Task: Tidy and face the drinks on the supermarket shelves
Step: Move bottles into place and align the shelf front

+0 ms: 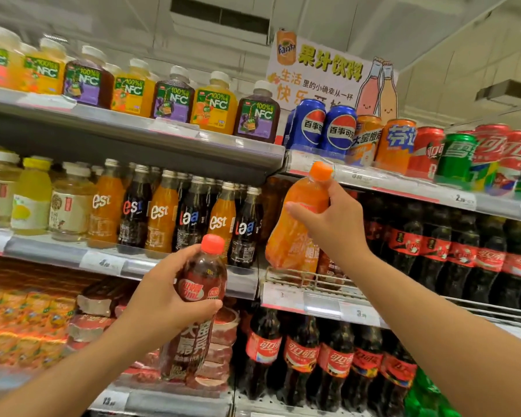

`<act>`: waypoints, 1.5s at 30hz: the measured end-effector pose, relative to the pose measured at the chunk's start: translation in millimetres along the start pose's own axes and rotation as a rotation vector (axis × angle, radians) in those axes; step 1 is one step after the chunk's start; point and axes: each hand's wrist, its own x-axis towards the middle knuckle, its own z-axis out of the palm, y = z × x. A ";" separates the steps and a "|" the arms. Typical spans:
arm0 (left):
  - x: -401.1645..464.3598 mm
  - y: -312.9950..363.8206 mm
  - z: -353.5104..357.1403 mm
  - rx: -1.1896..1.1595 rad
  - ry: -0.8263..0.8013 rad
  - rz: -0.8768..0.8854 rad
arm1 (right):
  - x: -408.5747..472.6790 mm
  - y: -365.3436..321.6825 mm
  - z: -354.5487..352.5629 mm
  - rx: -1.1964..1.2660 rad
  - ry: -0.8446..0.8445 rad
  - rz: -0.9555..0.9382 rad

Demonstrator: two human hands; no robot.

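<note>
At the wire-fronted shelf [310, 281], right hand [334, 218] fingers wrap an orange bottle [295, 233]; left hand [160, 293] grips a dark soda bottle [193, 314] off-shelf; neither placed yet; neighbouring rows already face forward.

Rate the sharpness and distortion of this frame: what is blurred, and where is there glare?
Head view: the left edge smears, blurring the orange cartons at lower left; the shelves bow with wide-angle distortion; glare streaks the clear price-strip rail. The centre is sharper: the left hand on the dark red-capped plastic bottle, the right hand on the orange plastic bottle.
</note>
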 end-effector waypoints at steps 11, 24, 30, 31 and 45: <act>38.4 -38.8 -19.8 -0.114 -0.069 -0.006 | 24.3 19.3 49.8 -0.119 0.012 0.101; 52.9 -58.3 -16.2 -0.189 -0.158 -0.019 | 56.2 26.9 88.3 -0.439 -0.042 0.264; 57.2 -61.2 -14.7 -0.179 -0.160 -0.011 | 62.8 32.5 92.5 -0.490 -0.066 0.337; 58.1 -61.5 -13.7 -0.178 -0.160 -0.010 | 61.7 33.7 92.1 -0.491 -0.072 0.325; 68.8 -44.2 13.1 -0.199 -0.190 0.043 | -6.0 -13.1 70.1 -0.253 -0.137 0.207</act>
